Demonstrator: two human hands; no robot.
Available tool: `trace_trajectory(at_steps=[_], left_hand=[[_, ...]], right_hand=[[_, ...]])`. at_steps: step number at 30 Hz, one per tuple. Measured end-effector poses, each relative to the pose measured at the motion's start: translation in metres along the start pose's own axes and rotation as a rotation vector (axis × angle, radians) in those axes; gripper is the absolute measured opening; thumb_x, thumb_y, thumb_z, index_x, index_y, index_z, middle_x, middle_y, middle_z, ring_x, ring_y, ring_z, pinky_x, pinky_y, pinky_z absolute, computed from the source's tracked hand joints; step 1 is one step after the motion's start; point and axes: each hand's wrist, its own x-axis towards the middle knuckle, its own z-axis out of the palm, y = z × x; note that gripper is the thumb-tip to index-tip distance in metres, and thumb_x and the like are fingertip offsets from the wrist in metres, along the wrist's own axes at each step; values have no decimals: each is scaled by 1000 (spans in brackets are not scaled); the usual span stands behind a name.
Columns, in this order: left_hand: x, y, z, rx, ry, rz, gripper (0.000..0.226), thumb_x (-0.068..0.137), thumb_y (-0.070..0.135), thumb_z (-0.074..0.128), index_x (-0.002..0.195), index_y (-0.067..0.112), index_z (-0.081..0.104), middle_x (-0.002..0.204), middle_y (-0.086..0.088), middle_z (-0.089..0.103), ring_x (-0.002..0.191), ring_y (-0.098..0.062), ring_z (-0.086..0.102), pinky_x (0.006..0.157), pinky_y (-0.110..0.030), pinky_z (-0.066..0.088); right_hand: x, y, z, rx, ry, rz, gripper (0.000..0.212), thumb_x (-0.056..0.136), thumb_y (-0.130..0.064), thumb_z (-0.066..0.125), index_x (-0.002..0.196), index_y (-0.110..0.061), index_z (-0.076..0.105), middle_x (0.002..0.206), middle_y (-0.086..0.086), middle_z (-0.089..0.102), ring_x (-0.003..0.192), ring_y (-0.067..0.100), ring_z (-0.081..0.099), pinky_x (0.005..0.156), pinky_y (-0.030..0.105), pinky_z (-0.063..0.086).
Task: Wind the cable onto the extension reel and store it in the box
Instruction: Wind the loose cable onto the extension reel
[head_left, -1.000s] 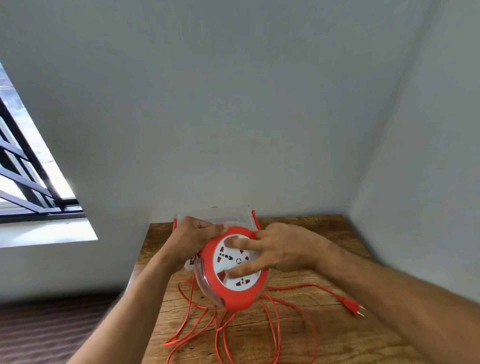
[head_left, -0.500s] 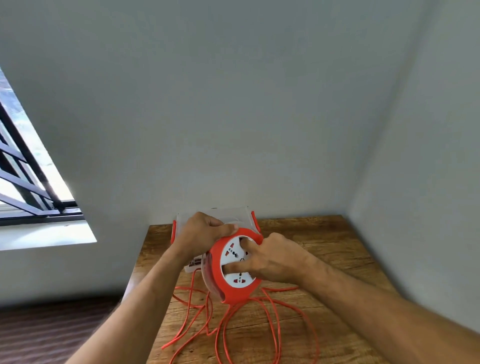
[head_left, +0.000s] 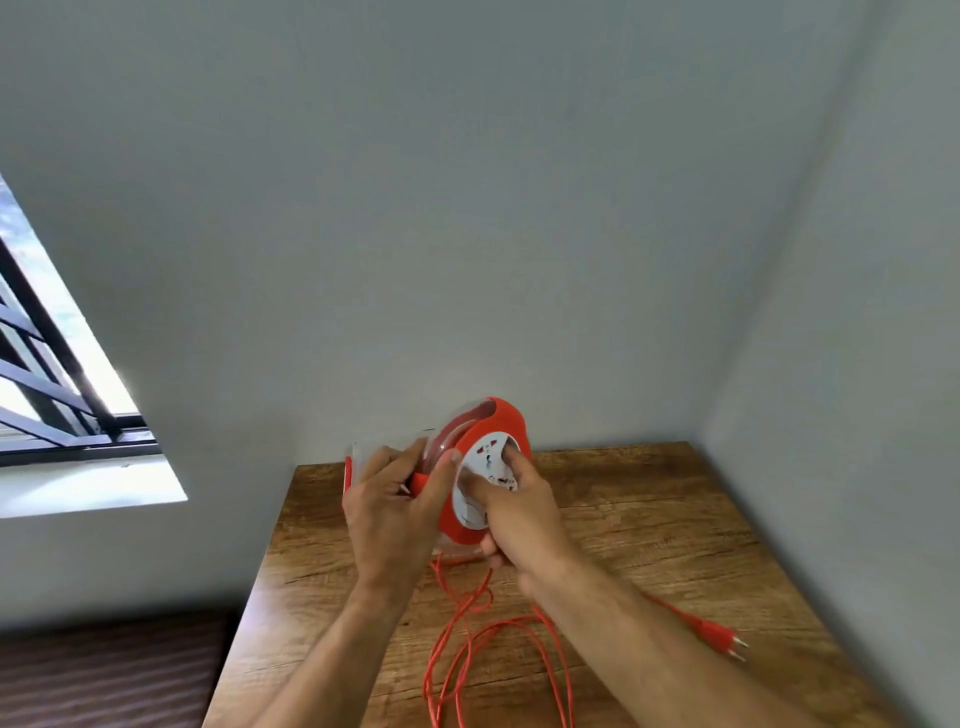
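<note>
Head view, left hand (head_left: 387, 512) and right hand (head_left: 511, 512) each grip red reel (head_left: 493, 421), no legible writing

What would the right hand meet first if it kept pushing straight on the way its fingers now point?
Probably the white socket face of the reel; the right hand already has fingers on it. Depth beyond is unclear.

1 head-worn wide-angle view looks forward and slightly down from above the person's forearms, close over the near edge of the wooden worktop (head_left: 649, 519). It faces a room corner; bare walls (head_left: 467, 208) fill the upper frame, a barred window (head_left: 47, 374) sits at left.
</note>
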Motion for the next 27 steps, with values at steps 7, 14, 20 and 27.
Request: trace_trajectory(at_steps=[7,14,20,27], left_hand=[[23,-12,-18,-32,-107,-341,28,91,40,75,74,19,83,72,-15,78,72,-37,77,72,-58,63],[39,-2,-28,19,-500,-360,38,92,43,73,79,8,83,79,-26,78,77,-49,74,74,-58,61],[60,17,-31,71,-682,-408,31,93,40,72,85,12,84,77,-7,82,68,-23,80,69,-35,64],[67,26,-23,198,-770,-340,30,93,42,72,87,15,85,74,0,82,66,-17,80,63,-26,62]], right_hand=[[19,0,-58,-1429,24,-995,59,86,-19,67,137,-41,47,111,3,67,68,27,68,56,39,57],[35,-19,-78,-1754,-557,-1378,69,92,-24,64,147,-46,29,152,16,38,96,35,65,50,33,52],[35,-31,-75,-1835,-707,-1434,64,97,-9,45,144,-48,29,157,18,29,70,32,63,50,39,55],[27,-33,-54,-1930,-651,-1474,62,90,-23,69,138,-51,43,144,17,43,61,30,66,45,36,54]])
